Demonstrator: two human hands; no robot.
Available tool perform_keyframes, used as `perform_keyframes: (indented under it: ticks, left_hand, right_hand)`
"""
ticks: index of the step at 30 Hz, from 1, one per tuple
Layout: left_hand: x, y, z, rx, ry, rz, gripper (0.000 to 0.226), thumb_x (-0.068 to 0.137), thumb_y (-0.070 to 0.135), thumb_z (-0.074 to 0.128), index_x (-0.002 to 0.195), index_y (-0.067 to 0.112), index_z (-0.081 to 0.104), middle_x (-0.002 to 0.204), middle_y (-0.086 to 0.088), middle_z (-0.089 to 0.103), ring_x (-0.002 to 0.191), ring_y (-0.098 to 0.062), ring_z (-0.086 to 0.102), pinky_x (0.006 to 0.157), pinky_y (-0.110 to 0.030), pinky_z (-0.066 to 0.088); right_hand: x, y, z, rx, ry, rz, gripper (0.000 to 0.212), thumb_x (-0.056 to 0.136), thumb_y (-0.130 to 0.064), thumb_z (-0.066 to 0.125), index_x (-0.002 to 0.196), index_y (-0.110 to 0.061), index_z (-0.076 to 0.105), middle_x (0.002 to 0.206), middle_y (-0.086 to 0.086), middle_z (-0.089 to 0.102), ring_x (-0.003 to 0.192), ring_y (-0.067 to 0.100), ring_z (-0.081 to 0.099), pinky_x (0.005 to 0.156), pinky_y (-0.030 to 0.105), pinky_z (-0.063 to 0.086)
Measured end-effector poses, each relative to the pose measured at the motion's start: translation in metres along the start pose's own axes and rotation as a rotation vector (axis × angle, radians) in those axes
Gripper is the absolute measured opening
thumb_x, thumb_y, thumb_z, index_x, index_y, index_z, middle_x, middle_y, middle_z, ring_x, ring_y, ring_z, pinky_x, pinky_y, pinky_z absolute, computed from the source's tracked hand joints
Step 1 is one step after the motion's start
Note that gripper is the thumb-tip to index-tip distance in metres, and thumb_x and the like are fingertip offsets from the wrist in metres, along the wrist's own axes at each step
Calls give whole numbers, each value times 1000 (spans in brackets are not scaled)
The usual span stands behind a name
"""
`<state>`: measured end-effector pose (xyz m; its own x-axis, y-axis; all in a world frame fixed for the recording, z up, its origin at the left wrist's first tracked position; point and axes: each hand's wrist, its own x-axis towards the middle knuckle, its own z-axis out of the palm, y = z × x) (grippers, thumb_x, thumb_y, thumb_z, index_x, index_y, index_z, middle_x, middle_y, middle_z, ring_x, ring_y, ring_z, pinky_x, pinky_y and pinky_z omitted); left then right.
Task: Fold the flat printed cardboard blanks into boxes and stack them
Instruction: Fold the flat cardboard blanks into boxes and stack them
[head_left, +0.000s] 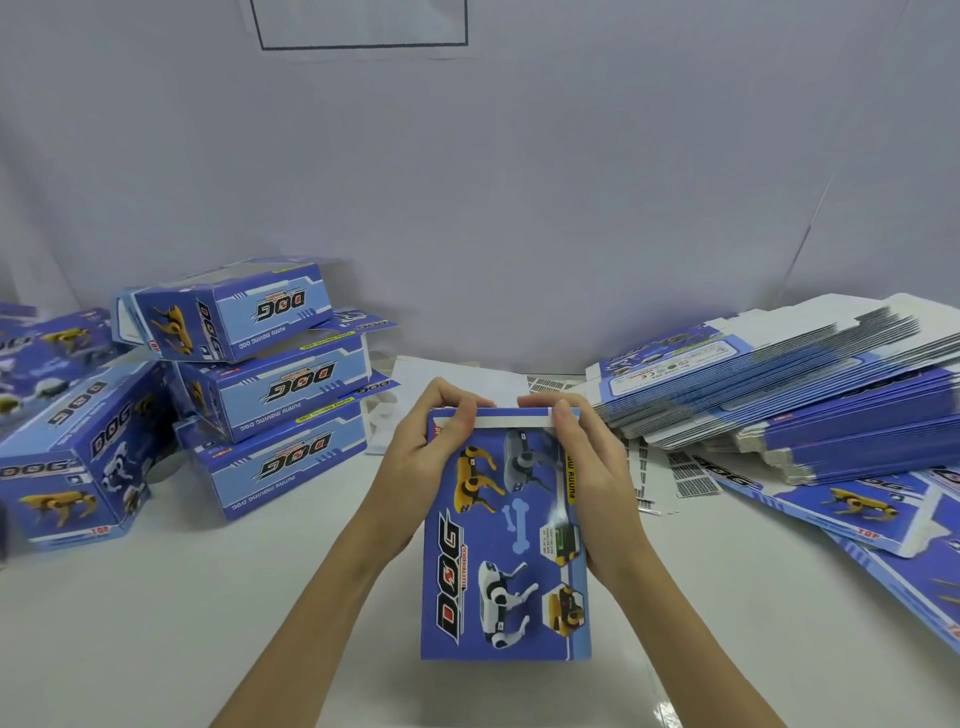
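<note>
At the middle of the desk (218, 613) a part-folded box (506, 540) is held printed face up; its far edge is pinched by the left hand (431, 447) and right hand (587, 457), apparently so the white flap (519, 419) can be tucked; folded boxes (270, 384) are stacked left, flat blanks (810, 395) piled right within reach.

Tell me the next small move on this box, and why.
Probably press the white flap down and tuck it in. Both the left hand and right hand grip the box at its far end, fingertips on that flap, which looks not yet closed.
</note>
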<state>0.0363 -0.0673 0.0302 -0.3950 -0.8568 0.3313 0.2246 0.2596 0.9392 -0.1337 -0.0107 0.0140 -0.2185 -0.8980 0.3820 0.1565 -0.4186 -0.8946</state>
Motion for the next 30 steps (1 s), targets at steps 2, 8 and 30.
perform_keyframes:
  ticks: [2, 8, 30]
  left_hand:
    - [-1, -2, 0, -10, 6, -9, 23, 99, 47, 59, 101, 24, 59, 99, -10, 77, 82, -31, 78, 60, -30, 61]
    - [6, 1, 7, 16, 114, -5, 35, 101, 46, 45, 124, 20, 48, 114, 6, 68, 91, -6, 75, 65, -20, 60]
    - [14, -19, -29, 323, 395, -35, 34, 97, 61, 57, 110, 29, 61, 86, 2, 78, 80, -17, 78, 82, -54, 62]
  right_hand:
    - [1, 2, -2, -23, 7, -21, 32, 110, -34, 48, 124, -11, 65, 110, 14, 76, 103, 31, 77, 77, 40, 66]
    - [1, 1, 6, -92, 155, -74, 30, 112, -38, 48, 123, -22, 70, 105, 3, 77, 102, 22, 76, 77, 39, 65]
    - [-5, 6, 2, 174, -114, 481, 49, 90, -64, 68, 130, -35, 62, 106, 6, 80, 86, 25, 81, 64, 32, 63]
